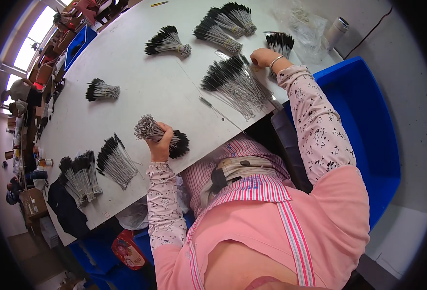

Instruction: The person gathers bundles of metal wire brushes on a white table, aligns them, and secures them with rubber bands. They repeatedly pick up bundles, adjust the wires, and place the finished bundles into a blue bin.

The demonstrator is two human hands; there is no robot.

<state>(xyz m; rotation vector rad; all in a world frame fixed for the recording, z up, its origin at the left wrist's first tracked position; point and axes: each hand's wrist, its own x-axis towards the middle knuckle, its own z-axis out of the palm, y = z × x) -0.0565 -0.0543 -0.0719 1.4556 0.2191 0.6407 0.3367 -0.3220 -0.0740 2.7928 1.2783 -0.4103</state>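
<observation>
My left hand [161,143] is wrapped round a thick bundle of wire-handled brushes [148,126], the looped wire ends up and the black bristles [179,144] pointing toward the table's near edge. Off to the right, my right hand [263,58] has its fingers curled down beside a loose pile of the same brushes [235,87]; what they pinch, if anything, is hidden. Just beyond that hand stands another brush bundle [280,44]. A single brush [220,114] lies apart near the table's edge.
On the white table [126,72] lie several tied bundles [169,42] and loose groups of brushes [118,162]. A clear plastic bag [300,24] and a metal cylinder [337,31] are at the far right. Beside my right arm is a large blue bin [368,121]. Dark cloth [66,208] covers the left corner.
</observation>
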